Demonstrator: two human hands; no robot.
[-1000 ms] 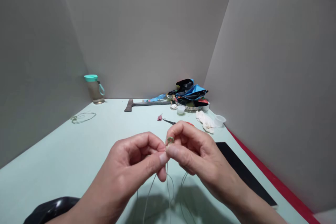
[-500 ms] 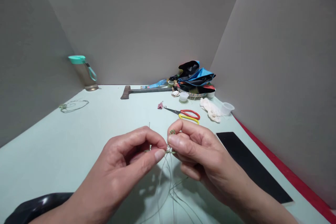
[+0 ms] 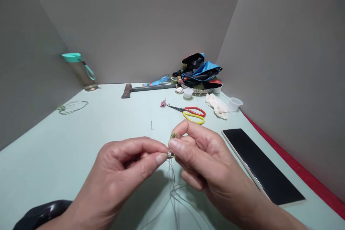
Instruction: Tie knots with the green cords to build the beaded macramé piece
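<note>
In the middle of the head view, my left hand (image 3: 134, 172) pinches the edge of a small braided cord piece (image 3: 170, 154), pale and green, between thumb and forefinger. My right hand (image 3: 202, 154) is closed on the same piece from the other side, and a little green looped round (image 3: 174, 135) pokes up between its thumb and forefinger. Most of the piece is hidden by my fingertips. Several thin greyish-green cords (image 3: 172, 190) hang from it down toward the table's near edge. A pin (image 3: 151, 125) stands just beyond my left hand.
Scissors (image 3: 194, 114) with red and yellow handles lie beyond my hands, near a pink binder clip (image 3: 163, 103). Behind them are a hammer-like tool (image 3: 151, 88), a blue-black bag (image 3: 202, 73) and small cups. A dark flat slab (image 3: 264, 165) lies right; a bottle (image 3: 79, 72) and coiled cord (image 3: 72, 107) left.
The view has shifted slightly, showing more of the scissors and dark slab. Both hands keep their pinch on the cord piece, with my left fingers a little flatter and the hands closer together.
</note>
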